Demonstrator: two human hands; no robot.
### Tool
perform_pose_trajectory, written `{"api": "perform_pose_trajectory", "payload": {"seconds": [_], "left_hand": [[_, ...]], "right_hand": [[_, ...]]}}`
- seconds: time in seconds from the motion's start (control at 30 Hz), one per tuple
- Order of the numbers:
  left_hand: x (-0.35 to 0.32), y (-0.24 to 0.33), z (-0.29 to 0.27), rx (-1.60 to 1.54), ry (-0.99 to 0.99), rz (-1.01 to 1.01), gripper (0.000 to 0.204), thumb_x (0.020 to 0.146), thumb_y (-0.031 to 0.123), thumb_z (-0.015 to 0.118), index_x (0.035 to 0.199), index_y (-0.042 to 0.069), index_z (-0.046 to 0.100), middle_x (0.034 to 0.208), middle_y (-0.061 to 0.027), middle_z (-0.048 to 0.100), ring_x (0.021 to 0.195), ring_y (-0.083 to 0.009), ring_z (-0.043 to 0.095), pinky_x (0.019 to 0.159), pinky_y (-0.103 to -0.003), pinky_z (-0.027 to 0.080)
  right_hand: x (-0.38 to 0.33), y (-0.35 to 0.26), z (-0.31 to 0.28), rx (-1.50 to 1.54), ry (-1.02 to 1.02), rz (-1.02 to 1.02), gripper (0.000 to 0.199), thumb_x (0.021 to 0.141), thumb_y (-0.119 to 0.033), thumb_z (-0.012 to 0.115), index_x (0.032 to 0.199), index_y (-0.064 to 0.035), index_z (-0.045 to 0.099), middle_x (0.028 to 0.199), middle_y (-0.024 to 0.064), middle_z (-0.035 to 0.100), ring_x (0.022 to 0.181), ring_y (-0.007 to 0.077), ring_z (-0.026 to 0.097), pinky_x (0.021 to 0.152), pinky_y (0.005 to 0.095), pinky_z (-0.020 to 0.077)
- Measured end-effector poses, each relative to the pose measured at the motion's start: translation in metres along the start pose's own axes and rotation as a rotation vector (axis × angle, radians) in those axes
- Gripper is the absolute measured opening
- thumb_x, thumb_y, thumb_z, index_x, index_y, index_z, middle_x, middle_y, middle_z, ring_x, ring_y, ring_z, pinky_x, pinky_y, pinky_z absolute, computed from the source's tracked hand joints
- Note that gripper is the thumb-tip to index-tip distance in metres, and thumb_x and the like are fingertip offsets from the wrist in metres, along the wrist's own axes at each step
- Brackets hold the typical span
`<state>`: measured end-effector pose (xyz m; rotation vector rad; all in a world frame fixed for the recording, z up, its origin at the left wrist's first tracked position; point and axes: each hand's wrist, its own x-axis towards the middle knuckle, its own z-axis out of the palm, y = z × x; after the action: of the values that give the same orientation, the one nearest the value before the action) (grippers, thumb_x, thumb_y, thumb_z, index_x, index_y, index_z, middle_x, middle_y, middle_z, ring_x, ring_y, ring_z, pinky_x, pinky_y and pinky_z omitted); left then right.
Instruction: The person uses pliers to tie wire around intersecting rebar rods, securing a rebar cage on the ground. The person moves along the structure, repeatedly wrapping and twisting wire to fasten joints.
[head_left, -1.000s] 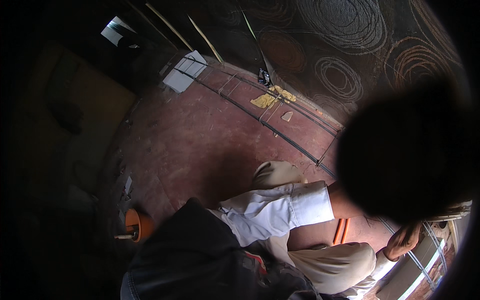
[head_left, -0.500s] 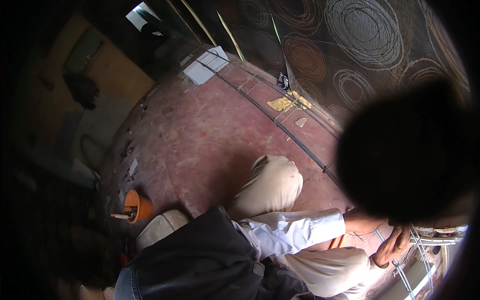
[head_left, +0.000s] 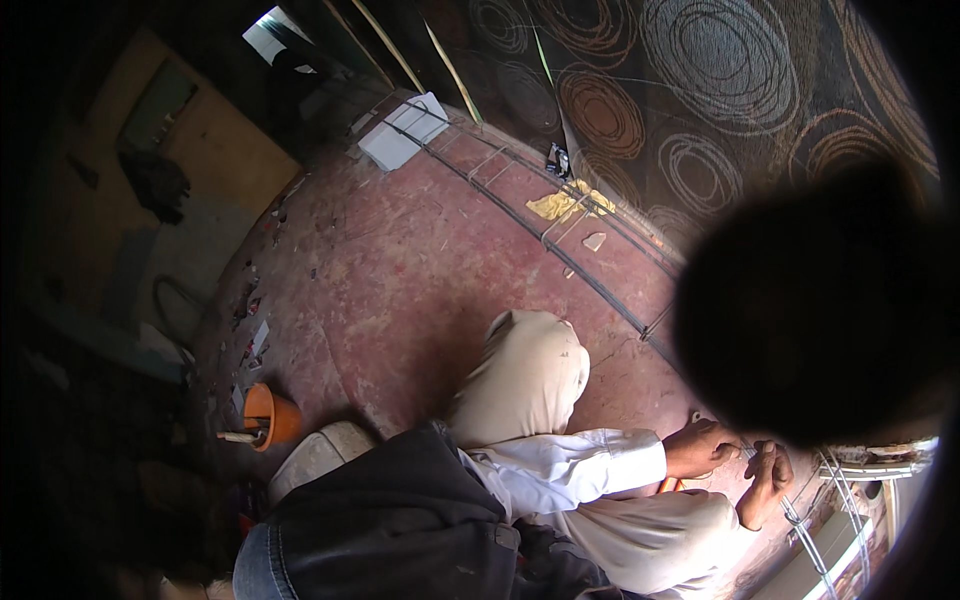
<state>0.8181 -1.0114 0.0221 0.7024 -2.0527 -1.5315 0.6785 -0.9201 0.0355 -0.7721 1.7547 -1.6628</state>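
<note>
A long cage of thin steel bars (head_left: 610, 294) with square wire stirrups runs diagonally from the far wall down to my hands. My left hand (head_left: 705, 448), in a white sleeve, is closed right at the bars, its fingertips bunched. What it pinches is too small to make out. Close beside it my right hand (head_left: 768, 485) comes past my beige-clad knee, fingers curled in at the bars. Whatever it grips is hidden by the fingers. Under my left wrist a small orange piece (head_left: 672, 485) shows, its kind unclear. Lower bars (head_left: 808, 540) continue beyond my right hand.
A dark blurred round shape (head_left: 810, 310) blocks the view at right. On the reddish floor (head_left: 390, 270) stand an orange bucket (head_left: 283, 418) at left and a white board (head_left: 403, 138) at the far end. A yellow cloth (head_left: 560, 203) lies by the bars. Patterned fabric (head_left: 720, 60) lines the wall.
My left hand shows more fully, having drawn slightly left. My right hand's fingers have shifted left and up, out from under the dark shape. The whole view has moved a little.
</note>
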Motion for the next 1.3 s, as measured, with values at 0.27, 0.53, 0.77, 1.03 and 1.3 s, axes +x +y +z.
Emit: {"api": "perform_pose_trajectory", "payload": {"seconds": [0.27,0.53,0.77,1.03,1.3], "left_hand": [[0.001,-0.002,0.001,-0.080,0.114,-0.112,0.017,0.091,0.010,0.054,0.101,0.000,0.063,0.088,-0.0175,0.065,0.082,-0.0291,0.065,0.075,-0.037,0.049],[-0.028,-0.053,0.029,-0.201,0.179,-0.382,0.019,0.093,0.014,0.051,0.101,0.001,0.062,0.093,-0.0140,0.066,0.091,-0.0259,0.064,0.083,-0.036,0.048],[-0.035,-0.086,0.050,-0.122,0.276,-0.412,0.017,0.092,0.012,0.051,0.099,0.001,0.062,0.093,-0.0157,0.066,0.092,-0.0302,0.064,0.084,-0.038,0.048],[-0.039,-0.088,0.063,-0.212,0.381,-0.431,0.012,0.092,0.009,0.051,0.097,0.002,0.060,0.088,-0.0141,0.063,0.081,-0.0268,0.061,0.077,-0.036,0.047],[-0.034,-0.097,0.057,-0.130,0.589,-0.274,0.013,0.094,0.011,0.052,0.102,0.004,0.060,0.084,-0.0109,0.061,0.078,-0.0218,0.059,0.074,-0.034,0.047]], "right_hand": [[0.002,-0.001,0.019,-0.123,-0.092,0.002,0.030,0.097,-0.023,0.059,0.077,-0.0008,0.059,0.064,0.0000,0.051,0.056,0.0060,0.042,0.051,0.0229,0.0325],[0.003,-0.002,0.016,-0.518,-0.121,-0.157,0.019,0.089,-0.011,0.066,0.101,0.0035,0.063,0.079,0.0081,0.056,0.065,0.0165,0.051,0.056,0.0281,0.0421],[0.014,0.020,0.004,-0.907,-0.205,-0.454,0.028,0.079,0.003,0.066,0.107,-0.0004,0.062,0.095,0.0167,0.058,0.088,0.0325,0.059,0.070,0.0413,0.0498],[0.017,0.032,0.012,-0.825,-0.148,-0.364,0.020,0.083,-0.010,0.070,0.099,-0.0003,0.063,0.085,0.0151,0.064,0.078,0.0338,0.062,0.071,0.0392,0.0491],[0.004,0.032,0.036,-0.584,-0.152,-0.168,0.016,0.090,-0.011,0.063,0.086,0.0039,0.065,0.078,0.0160,0.070,0.071,0.0218,0.068,0.065,0.0330,0.0511]]}}
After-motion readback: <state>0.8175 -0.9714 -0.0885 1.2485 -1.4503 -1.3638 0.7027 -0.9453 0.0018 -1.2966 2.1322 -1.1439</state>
